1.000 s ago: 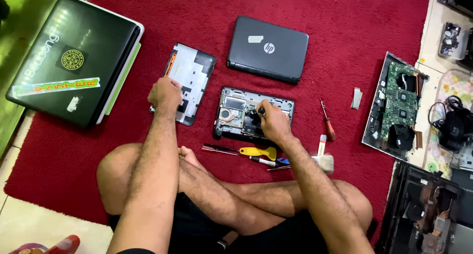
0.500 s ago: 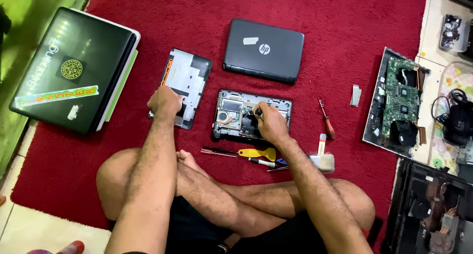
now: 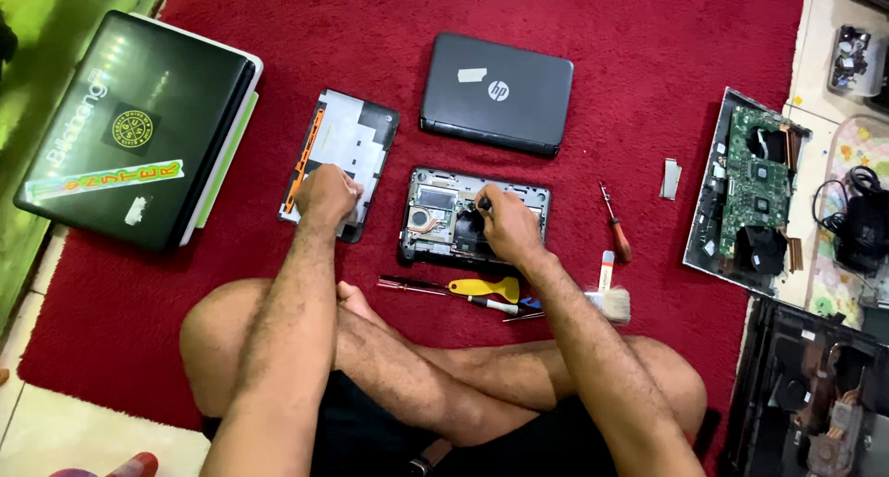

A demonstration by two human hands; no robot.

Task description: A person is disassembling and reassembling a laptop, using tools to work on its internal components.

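I sit cross-legged on a red carpet [image 3: 667, 51]. A small opened laptop base [image 3: 435, 219] lies in front of me, its fan and boards bare. My right hand [image 3: 507, 225] rests on its right half, fingertips pinched on a small dark tool [image 3: 482, 202]. My left hand [image 3: 324, 194] sits with curled fingers on the lower edge of a grey bottom cover panel [image 3: 344, 139] beside the base. What lies under those fingers is hidden.
A closed dark laptop [image 3: 495, 93] lies beyond the base, and a large black laptop with stickers [image 3: 139, 130] at the left. A yellow-handled screwdriver [image 3: 483, 287], a brush [image 3: 611, 299] and a red-handled screwdriver [image 3: 616, 232] lie near my knees. A green circuit board in a case [image 3: 752, 185] sits right.
My left hand has slid slightly down the cover panel towards me. The right hand stays on the laptop base. The view has shifted a little.
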